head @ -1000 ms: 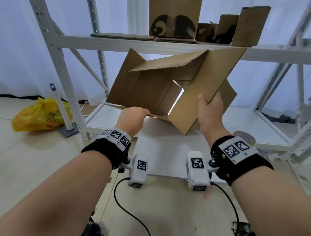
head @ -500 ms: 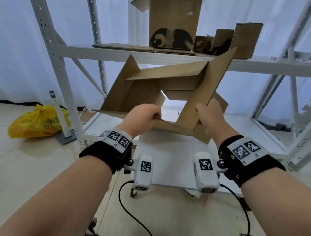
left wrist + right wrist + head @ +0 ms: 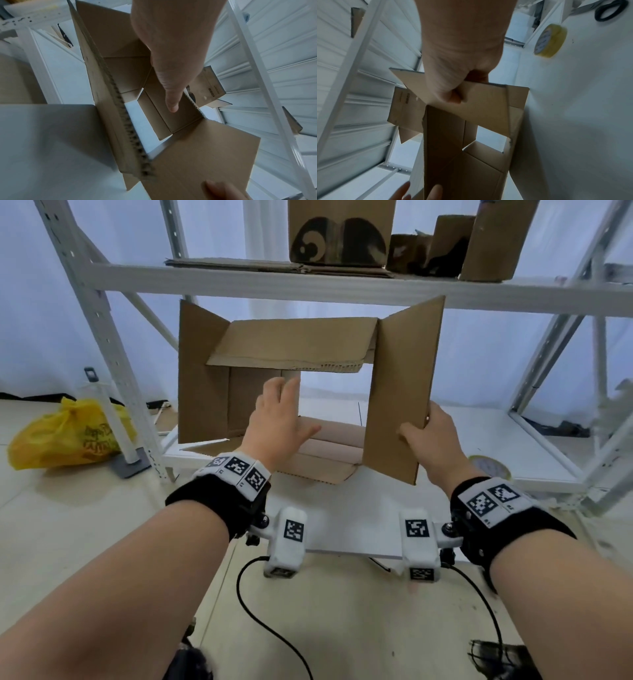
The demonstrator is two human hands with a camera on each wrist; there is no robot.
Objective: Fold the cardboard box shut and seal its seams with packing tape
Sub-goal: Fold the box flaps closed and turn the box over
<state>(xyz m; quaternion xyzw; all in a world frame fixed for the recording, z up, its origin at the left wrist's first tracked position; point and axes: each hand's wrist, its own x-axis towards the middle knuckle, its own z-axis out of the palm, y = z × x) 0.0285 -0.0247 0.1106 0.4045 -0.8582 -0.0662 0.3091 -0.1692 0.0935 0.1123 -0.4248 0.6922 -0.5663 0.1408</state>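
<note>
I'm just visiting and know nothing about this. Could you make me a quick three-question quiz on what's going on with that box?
1. True or false: the cardboard box is already taped shut.
2. Which of the hands grips the box's side flap? A) left hand B) right hand
3. Fill in: the roll of tape lies on the white ____.

Key:
1. False; the flaps stand open and you can see straight through.
2. B; the left reaches inside with straight fingers.
3. Shelf.

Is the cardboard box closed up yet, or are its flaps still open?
Open. The cardboard box has flaps splayed outward and daylight showing through; the right hand grips one flap.
</note>
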